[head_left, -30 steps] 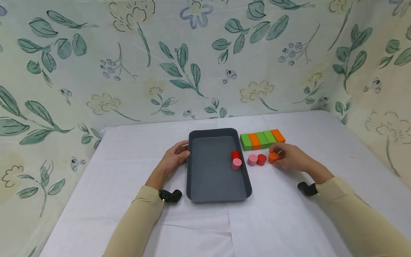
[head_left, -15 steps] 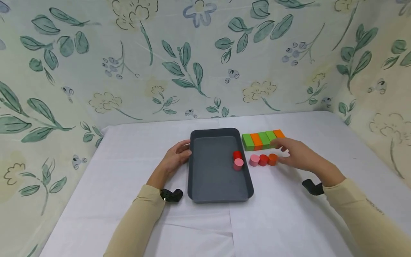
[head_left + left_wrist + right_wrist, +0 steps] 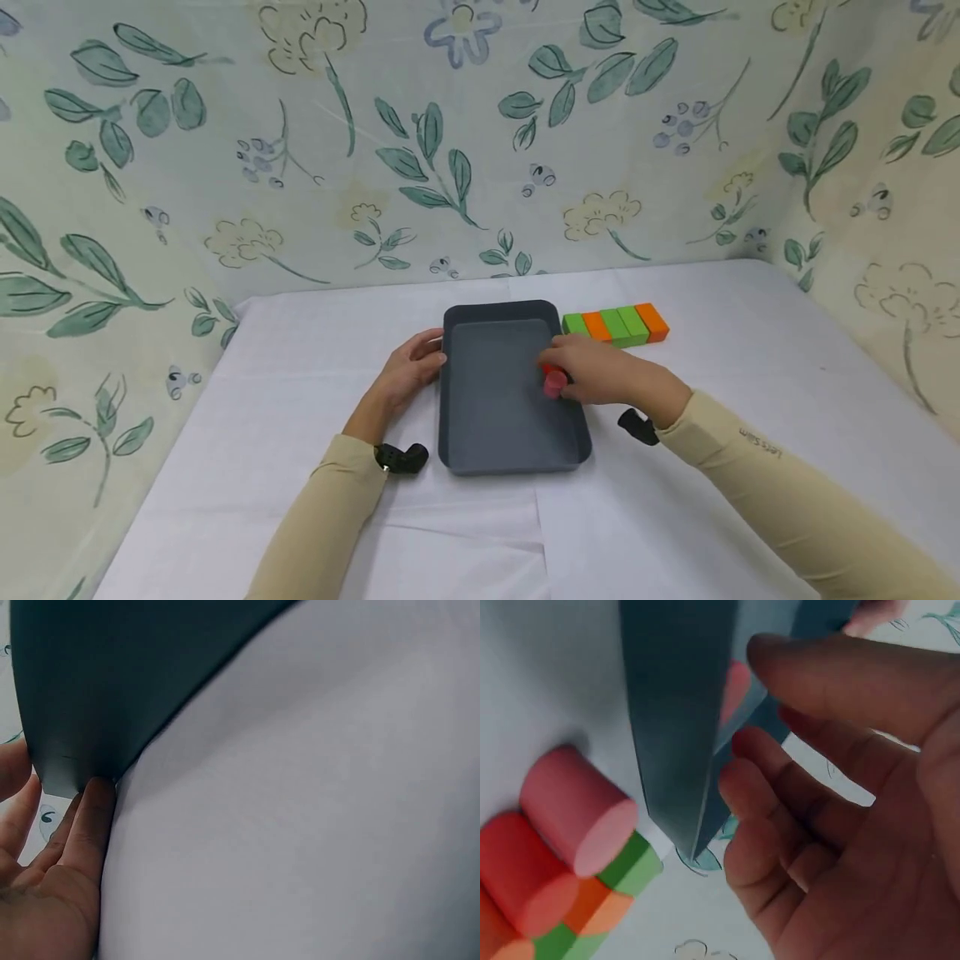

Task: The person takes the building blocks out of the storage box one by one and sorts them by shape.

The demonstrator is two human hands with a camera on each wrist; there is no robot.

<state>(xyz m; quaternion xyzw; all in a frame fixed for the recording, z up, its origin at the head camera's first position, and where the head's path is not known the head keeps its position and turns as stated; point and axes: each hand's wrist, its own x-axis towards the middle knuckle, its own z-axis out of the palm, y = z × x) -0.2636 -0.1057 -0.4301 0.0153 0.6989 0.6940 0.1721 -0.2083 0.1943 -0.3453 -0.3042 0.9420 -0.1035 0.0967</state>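
My left hand [image 3: 408, 367] rests against the left side of a dark grey tray [image 3: 487, 433], its fingertips at the outer wall [image 3: 97, 682] and rim. Over the tray's right rim reaches my right hand [image 3: 600, 371], thumb and fingers spread around a red cylinder [image 3: 550, 368] and a pink cylinder [image 3: 556, 383] inside. In the right wrist view a gap shows between thumb and fingers. Outside the tray, another pink cylinder [image 3: 577, 810], a red cylinder [image 3: 525, 874] and an orange cylinder [image 3: 495, 930] stand in a row; the right hand covers them in the head view.
A row of green and orange blocks [image 3: 615, 323] lies beyond the right hand, near the tray's far right corner. A white cloth [image 3: 300, 333] covers the table, and a floral curtain [image 3: 420, 208] rises behind it.
My right hand has let go of the orange cylinder, leaving it beside the red one, and moved left over the tray's right rim. The left hand stays at the tray's side.
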